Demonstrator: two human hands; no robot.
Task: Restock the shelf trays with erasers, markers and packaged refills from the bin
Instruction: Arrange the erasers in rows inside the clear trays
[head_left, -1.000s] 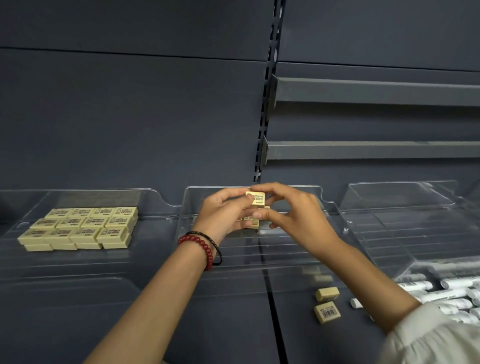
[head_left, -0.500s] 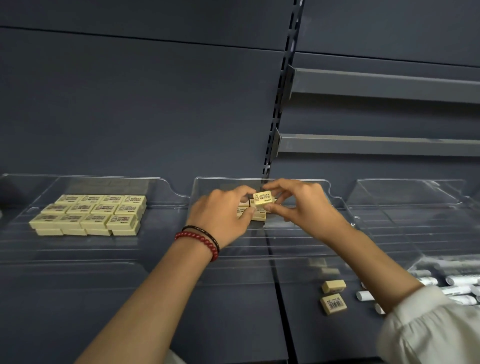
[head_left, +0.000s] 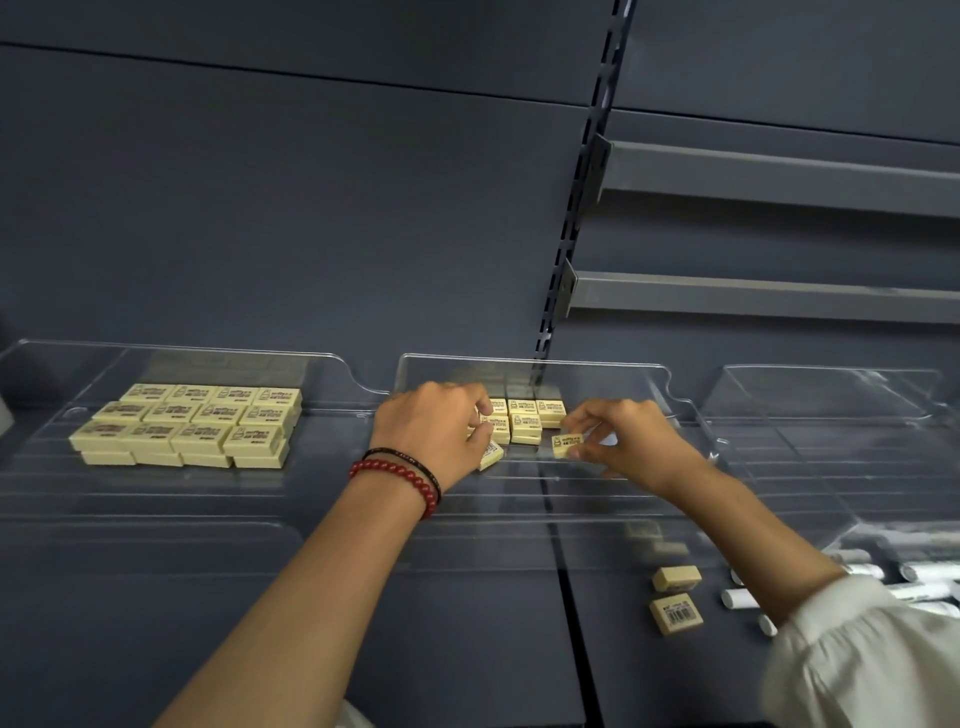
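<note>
Eraser (head_left: 567, 445) lowered from mid-air, pinched by right hand (head_left: 628, 441), beside tray (head_left: 597, 496) rows (head_left: 525, 415); left hand (head_left: 431, 431) clutches spares (head_left: 491, 457); placement next.

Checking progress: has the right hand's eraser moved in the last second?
Yes: the eraser moved down and right of the stacked erasers in the middle tray.

Both forearms are stretched forward. The left hand (head_left: 434, 431), palm down, is curled over a tilted eraser (head_left: 491, 456); a second eraser (head_left: 567, 445) is pinched between thumb and fingertips of the right hand (head_left: 631, 441).
</note>
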